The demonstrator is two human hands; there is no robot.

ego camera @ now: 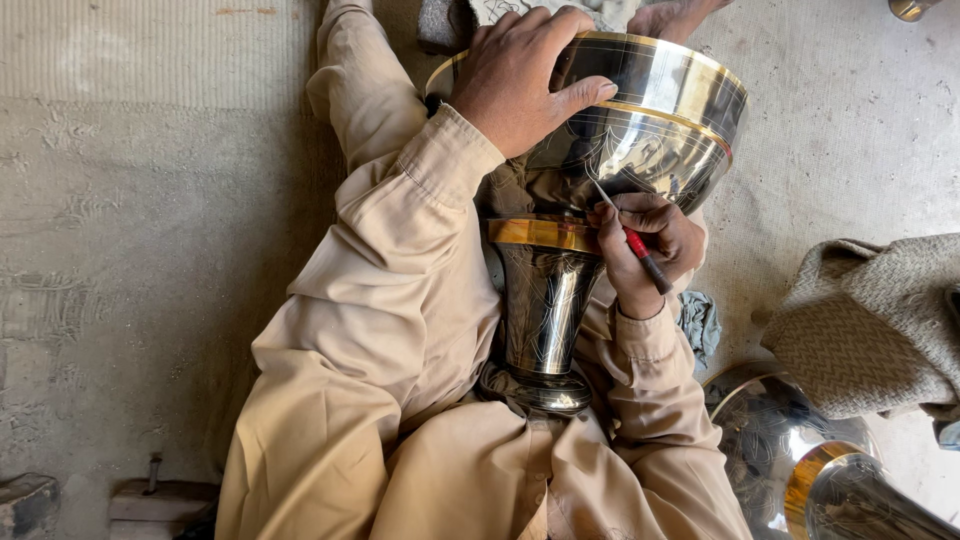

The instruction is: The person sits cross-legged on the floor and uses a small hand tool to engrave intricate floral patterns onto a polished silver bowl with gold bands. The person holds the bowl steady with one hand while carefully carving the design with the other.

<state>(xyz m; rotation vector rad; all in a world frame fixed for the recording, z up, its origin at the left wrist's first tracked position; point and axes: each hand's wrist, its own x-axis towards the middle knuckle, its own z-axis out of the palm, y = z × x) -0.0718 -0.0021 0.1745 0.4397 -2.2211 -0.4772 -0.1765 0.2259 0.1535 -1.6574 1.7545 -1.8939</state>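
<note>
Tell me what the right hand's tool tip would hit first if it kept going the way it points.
The right hand aims the red-handled engraving tool up-left; its tip sits at, seemingly touching, the engraved bowl of the metal vase. It would meet that polished wall first, though exact contact is hard to judge.

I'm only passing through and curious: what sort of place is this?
Probably a metal craftsman's floor workshop. A large shiny engraved metal vase lies across the lap, the right hand holds a red-handled engraving tool, and another polished metal vessel sits nearby.
</note>
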